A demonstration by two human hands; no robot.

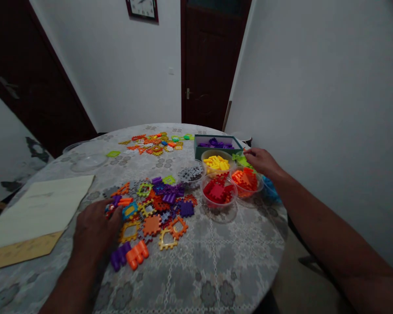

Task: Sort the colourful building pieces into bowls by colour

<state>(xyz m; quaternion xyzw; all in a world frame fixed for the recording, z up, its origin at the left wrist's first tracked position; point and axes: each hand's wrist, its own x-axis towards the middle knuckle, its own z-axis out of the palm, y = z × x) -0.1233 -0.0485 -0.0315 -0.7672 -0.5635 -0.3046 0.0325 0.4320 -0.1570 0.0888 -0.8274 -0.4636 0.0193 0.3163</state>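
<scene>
The left forearm slants up from the bottom edge, the left hand [93,222] palm-down at the left side of a mixed pile of toothed plastic building pieces [152,225], fingers bent; whether they grip one, I cannot tell. The right arm stretches far forward, the right hand [262,160] beside light-green pieces [239,160] behind the orange-filled clear bowl [247,192]; its grip is also unclear.
</scene>
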